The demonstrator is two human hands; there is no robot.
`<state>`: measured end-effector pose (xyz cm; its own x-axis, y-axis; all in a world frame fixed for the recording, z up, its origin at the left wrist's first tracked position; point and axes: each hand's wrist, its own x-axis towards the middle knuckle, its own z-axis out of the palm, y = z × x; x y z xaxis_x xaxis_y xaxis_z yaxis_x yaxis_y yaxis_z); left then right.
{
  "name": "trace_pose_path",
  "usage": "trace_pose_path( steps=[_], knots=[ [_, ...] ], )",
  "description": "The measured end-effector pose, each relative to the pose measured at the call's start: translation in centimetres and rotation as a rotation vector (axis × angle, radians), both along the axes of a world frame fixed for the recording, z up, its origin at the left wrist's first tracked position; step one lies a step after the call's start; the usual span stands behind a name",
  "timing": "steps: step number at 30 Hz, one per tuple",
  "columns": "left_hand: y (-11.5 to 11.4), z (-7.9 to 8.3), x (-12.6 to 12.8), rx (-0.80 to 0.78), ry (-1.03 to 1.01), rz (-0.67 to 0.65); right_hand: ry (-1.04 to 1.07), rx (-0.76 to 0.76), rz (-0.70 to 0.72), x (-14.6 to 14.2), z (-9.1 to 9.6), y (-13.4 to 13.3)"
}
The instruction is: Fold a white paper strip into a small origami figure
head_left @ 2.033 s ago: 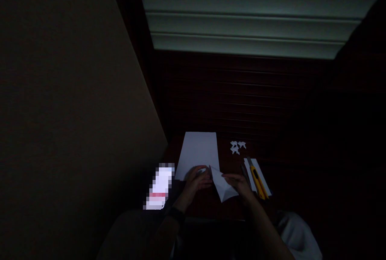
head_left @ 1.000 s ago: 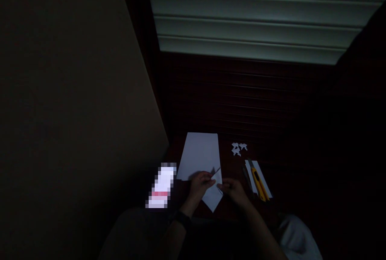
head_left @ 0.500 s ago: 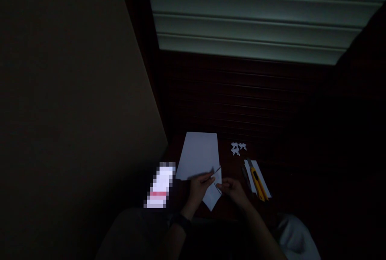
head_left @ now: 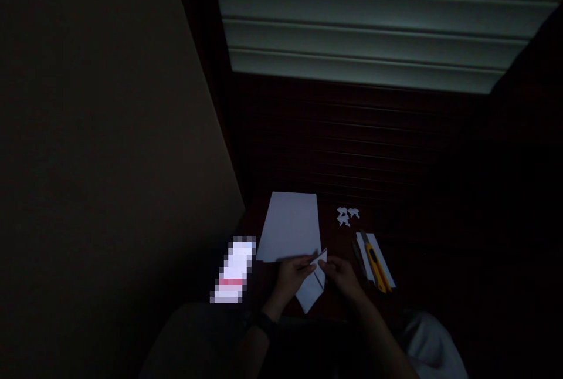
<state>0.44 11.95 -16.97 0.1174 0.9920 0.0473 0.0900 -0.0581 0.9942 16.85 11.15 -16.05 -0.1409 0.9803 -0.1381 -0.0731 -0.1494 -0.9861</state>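
Observation:
In a very dim room I hold a small folded white paper (head_left: 313,288) over a dark table (head_left: 338,238). My left hand (head_left: 291,275) pinches the paper's upper left side, its fingers closed on it. From the right, my right hand (head_left: 342,276) grips the top corner of the same piece. A larger white sheet (head_left: 290,225) lies flat just beyond my hands.
A yellow utility knife (head_left: 376,261) rests on a white strip (head_left: 382,253) to the right, a dark pen (head_left: 358,253) beside it. Small folded paper pieces (head_left: 346,215) lie farther back. A lit, blurred screen (head_left: 234,270) glows at left. A wall stands at left, window blinds ahead.
The folded paper has turned from lying to the right to hanging point-down, and both hands have drawn closer together at its top. The other things on the table have not moved.

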Motion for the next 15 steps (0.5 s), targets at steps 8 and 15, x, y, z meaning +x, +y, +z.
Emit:
trace_pose_path(
  steps=[8,15],
  knots=[
    [-0.28,-0.29,0.48,-0.006,0.040,0.058,-0.022,0.029,-0.077,-0.03,-0.08,-0.14],
    [-0.10,-0.70,0.35,-0.010,0.032,0.063,-0.013,0.001,-0.060,-0.06,0.09,-0.20]
  ],
)
